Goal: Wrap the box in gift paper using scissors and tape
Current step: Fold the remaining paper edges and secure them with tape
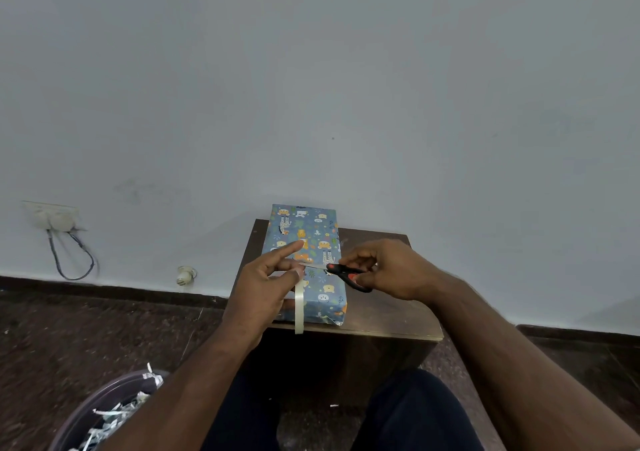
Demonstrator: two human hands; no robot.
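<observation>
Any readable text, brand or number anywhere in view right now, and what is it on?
None can be read.
Wrapped box: only animal and leaf pictures, no words.
Scissors: no marking legible.
Tape: plain.
Paper scraps in the bin: print too small and blurred.

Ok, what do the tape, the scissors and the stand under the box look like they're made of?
Tape: translucent plastic film, glossy, catching light where it hangs.
Scissors: black handles with red inserts, probably plastic; the blades are barely visible, seemingly metal.
Stand: dark brown board, apparently wood or laminate, with a paler front edge.

Grey wall (311, 69), brown table (388, 315)
</observation>
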